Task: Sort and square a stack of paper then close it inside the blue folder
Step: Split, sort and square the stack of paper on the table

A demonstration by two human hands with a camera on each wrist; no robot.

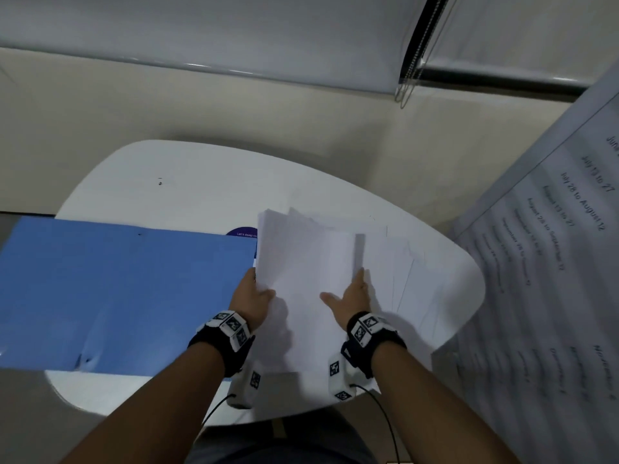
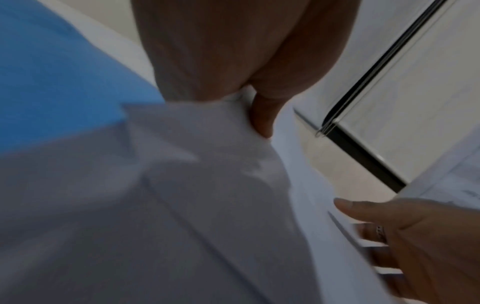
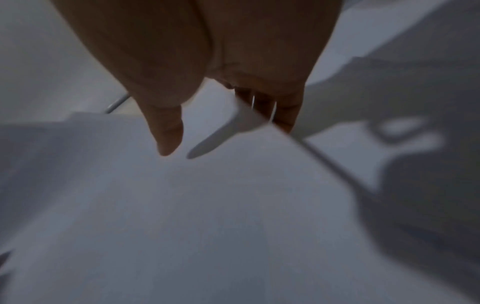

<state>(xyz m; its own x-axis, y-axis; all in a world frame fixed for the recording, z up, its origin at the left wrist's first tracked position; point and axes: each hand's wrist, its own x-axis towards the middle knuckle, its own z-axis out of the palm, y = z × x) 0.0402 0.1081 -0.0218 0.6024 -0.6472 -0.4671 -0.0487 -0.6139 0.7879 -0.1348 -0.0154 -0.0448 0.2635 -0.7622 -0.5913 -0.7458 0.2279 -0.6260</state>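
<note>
A loose, fanned stack of white paper point(image 1: 311, 262) lies on the right half of a white rounded table point(image 1: 187, 182). To its left the blue folder point(image 1: 117, 289) lies open and flat, overhanging the table's left edge. My left hand point(image 1: 256, 291) pinches the stack's left edge, thumb on top and fingers underneath, which shows close up in the left wrist view point(image 2: 262, 115). My right hand point(image 1: 351, 293) has straight fingers slid in under the upper sheets at their right edge. Its thumb point(image 3: 168, 144) hovers just above the paper point(image 3: 233, 205). Several lower sheets stick out to the right.
A large printed sheet with date lines point(image 1: 552, 262) stands close along the table's right side. A wall with a window blind and its bead cord point(image 1: 412, 61) is behind the table. A purple sticker point(image 1: 243, 232) peeks out between folder and paper.
</note>
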